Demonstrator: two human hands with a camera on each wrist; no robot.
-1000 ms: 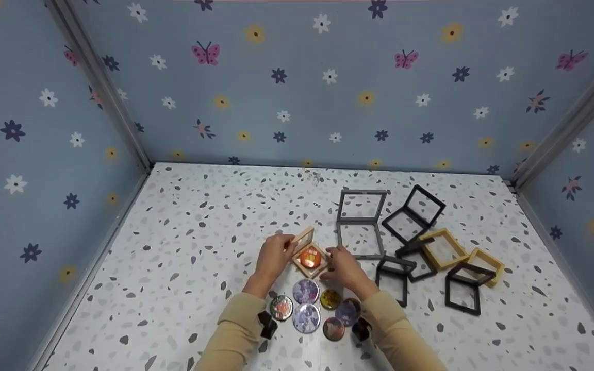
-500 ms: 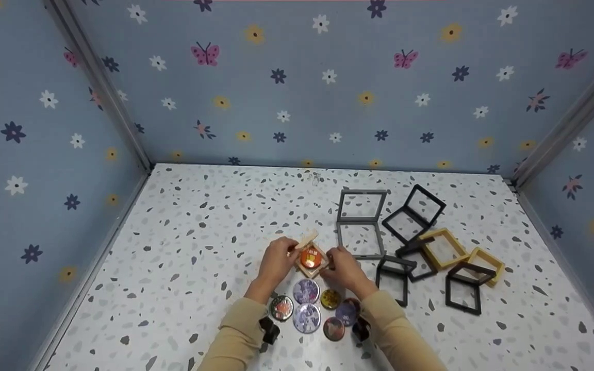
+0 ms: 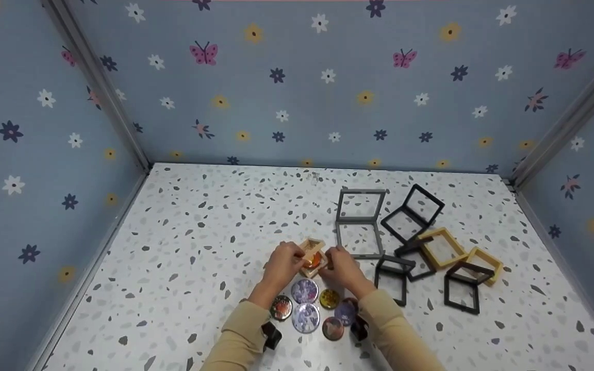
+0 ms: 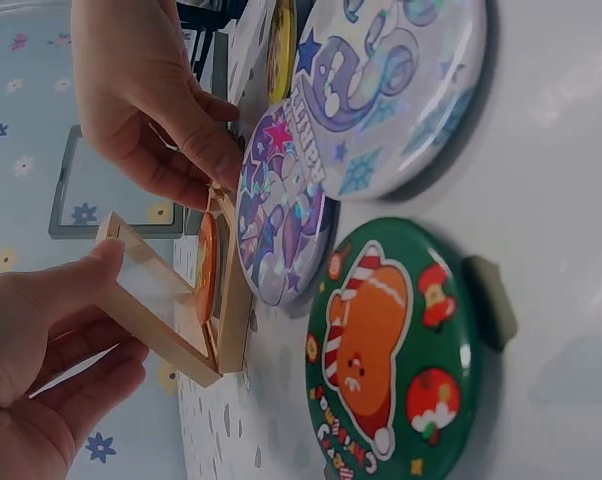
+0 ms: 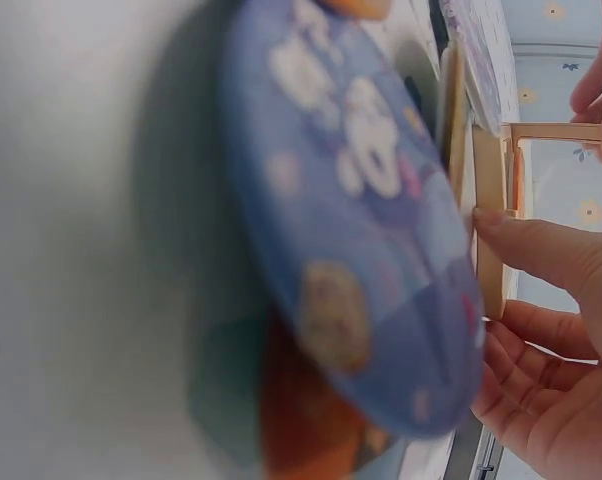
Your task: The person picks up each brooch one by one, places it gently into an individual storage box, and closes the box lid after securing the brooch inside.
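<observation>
A small hinged wooden display frame stands on the table between the hands, its clear-windowed lid partly raised. My left hand pinches the lid's edge between thumb and fingers. On the other side, my right hand holds the base, its thumb and fingers against the side in the right wrist view. Inside the base lies a round orange badge, partly covered by the lid in the head view. Nearer the body are a green gingerbread badge, two purple badges, a yellow badge and a blue badge.
Right of the hands stands an open grey frame. Beyond it lie several black frames and two yellow frames, some overlapping. A reddish badge lies between the forearms. Patterned walls enclose the speckled table.
My left hand has swung the wooden lid down from nearly upright toward the base, over the orange badge. The right hand keeps its place at the base.
</observation>
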